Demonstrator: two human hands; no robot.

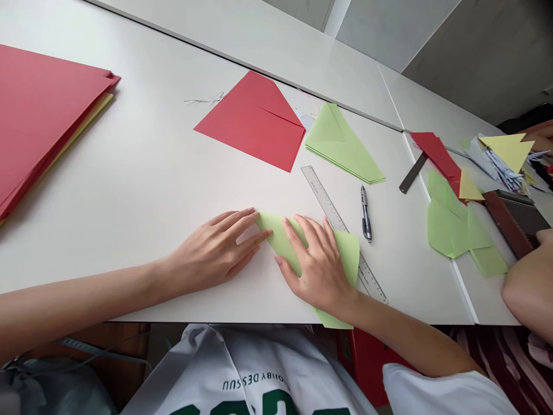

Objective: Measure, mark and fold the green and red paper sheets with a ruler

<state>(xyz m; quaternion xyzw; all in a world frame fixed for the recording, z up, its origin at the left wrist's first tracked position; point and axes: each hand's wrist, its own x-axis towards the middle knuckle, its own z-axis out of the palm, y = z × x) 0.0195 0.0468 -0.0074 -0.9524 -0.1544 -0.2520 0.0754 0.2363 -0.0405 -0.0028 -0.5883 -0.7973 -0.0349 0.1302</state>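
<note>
Lt green paper [351, 253], folded, straight-edged, flat w/ bottom corner over table edge [276, 322]

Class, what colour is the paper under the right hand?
The paper is light green, seen in the head view.

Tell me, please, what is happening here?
A person handles a green sheet on the table: the left grip touches one end, and the right grip lies spread on top. The ruler lies partly under the sheet, with the pen to its right. Red paper and a green stack lie farther back.
</note>
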